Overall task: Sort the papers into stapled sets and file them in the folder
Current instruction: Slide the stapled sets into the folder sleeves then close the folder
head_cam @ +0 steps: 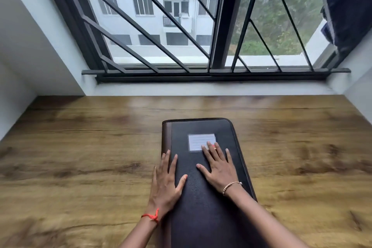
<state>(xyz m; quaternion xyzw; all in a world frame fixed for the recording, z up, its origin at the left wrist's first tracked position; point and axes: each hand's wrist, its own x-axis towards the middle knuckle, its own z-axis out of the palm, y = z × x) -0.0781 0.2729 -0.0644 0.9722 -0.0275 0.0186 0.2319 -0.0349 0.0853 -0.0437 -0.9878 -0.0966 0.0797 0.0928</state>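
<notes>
Folder [196, 193] lay shut, lower ctr of frame on table [80, 147], long axis running btm to top. Both hands flat, fingers straight, nothing held: left hand [165, 184] on spine edge, right hand [218, 169] nearer opening side. No papers visible.

Folder [193, 197]: closed, inside hidden; near end cut by the bottom edge.
Label [198, 140]: ruled lines, any writing too small to tell; one corner covered by right hand [218, 169].
Tabletop [80, 147]: grain blurred toward the side edges.
Blue cloth [350, 6]: cut by the right edge.
</notes>
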